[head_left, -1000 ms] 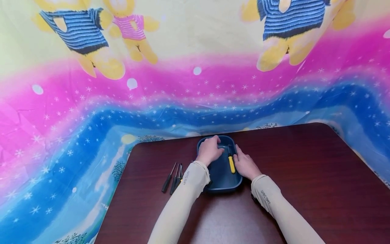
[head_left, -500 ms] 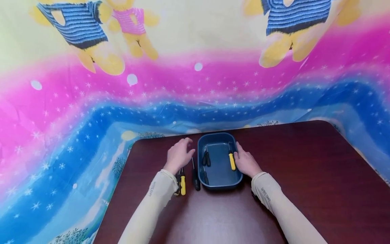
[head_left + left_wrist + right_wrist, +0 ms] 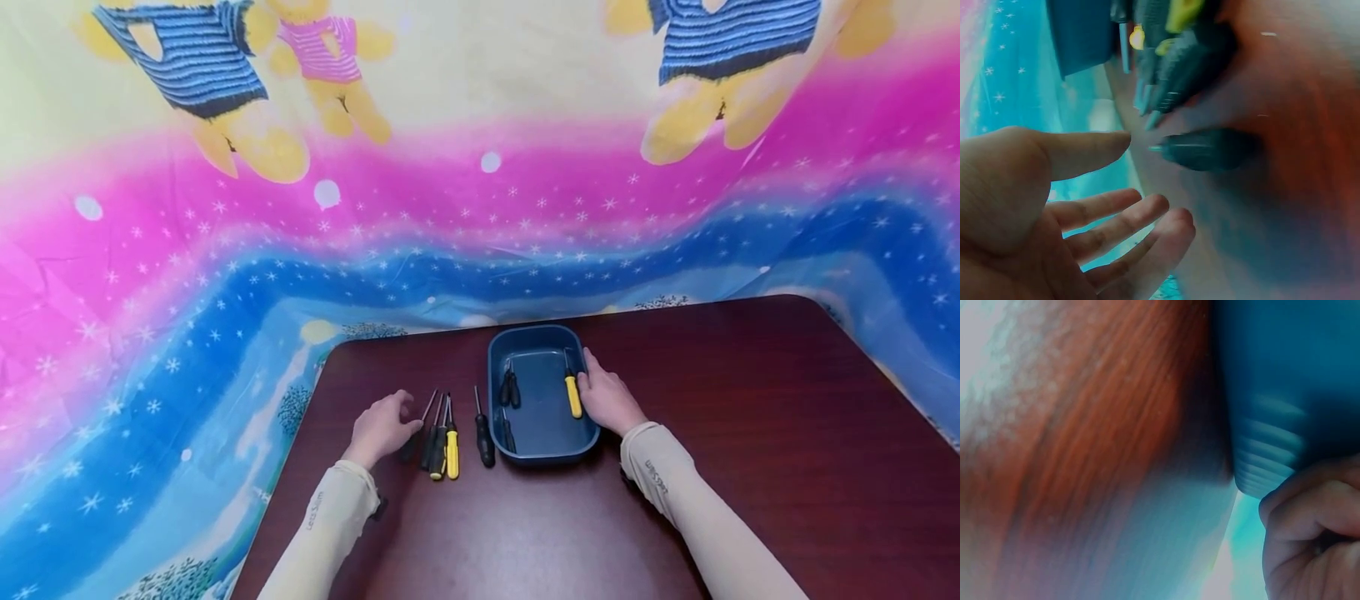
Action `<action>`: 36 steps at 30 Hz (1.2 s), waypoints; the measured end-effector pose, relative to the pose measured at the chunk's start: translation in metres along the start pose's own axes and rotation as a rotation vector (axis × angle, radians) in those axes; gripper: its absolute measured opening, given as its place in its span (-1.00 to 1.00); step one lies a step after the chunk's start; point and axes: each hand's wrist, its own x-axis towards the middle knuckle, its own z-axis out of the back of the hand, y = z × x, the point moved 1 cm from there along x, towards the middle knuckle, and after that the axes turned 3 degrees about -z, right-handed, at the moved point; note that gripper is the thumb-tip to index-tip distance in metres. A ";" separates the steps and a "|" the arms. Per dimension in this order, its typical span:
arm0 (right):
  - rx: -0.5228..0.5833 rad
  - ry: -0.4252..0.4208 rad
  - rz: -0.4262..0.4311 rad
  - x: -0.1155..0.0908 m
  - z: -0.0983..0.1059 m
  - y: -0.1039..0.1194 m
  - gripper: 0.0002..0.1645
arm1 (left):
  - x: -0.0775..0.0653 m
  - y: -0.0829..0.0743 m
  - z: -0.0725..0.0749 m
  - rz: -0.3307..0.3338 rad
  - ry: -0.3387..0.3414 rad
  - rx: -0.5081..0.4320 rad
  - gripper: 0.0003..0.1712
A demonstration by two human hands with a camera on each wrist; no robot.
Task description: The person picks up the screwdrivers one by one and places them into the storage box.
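My left hand (image 3: 382, 429) hovers by the leftmost black-handled screwdriver (image 3: 1210, 149), its fingers loosely extended and apart from it in the left wrist view. Beside that one lies a group of screwdrivers, including a yellow-handled screwdriver (image 3: 452, 454). A lone black screwdriver (image 3: 484, 442) lies between the group and the blue box (image 3: 543, 458). My right hand (image 3: 609, 402) holds the right wall of the box, thumb at the rim, fingers along the outside. Inside the box are small black-handled screwdrivers (image 3: 509, 389) at the left and a yellow-handled screwdriver (image 3: 573, 396) along the right wall.
The dark brown table (image 3: 735, 417) has rounded corners. Behind it hangs a cloth backdrop (image 3: 450, 217) printed with bears and snowflakes, reaching close to the table's back edge. The box stands near that edge.
My left hand has moved left and nearer, from over the box to the leftmost screwdriver, uncovering the box's left side and the other screwdrivers. The right hand stays at the box.
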 end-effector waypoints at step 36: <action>0.028 -0.014 0.014 -0.004 0.002 0.001 -0.24 | -0.001 -0.010 -0.012 -0.064 -0.154 0.051 -0.74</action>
